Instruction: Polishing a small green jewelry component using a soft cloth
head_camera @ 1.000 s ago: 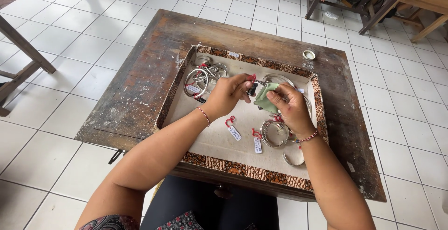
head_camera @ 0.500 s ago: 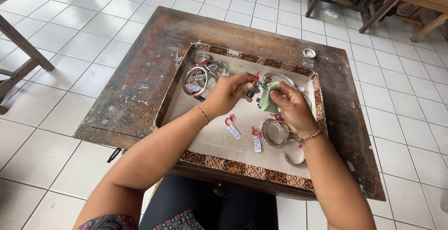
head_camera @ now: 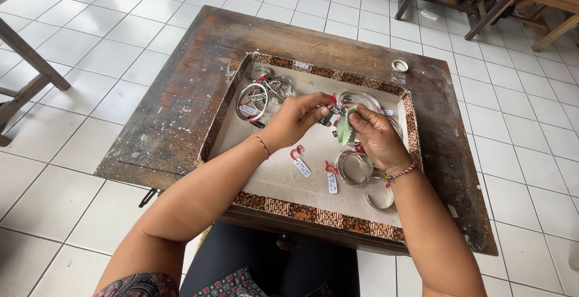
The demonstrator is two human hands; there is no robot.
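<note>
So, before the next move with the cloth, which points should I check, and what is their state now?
1. Left hand holds the small metal piece: ok.
2. Right hand holds the green cloth: ok.
3. Cloth touches the piece: ok.
4. Both hands stay over the tray: ok.
5. Tagged bangles lie clear of the hands: ok.
6. Piece is clean: cannot tell.
</note>
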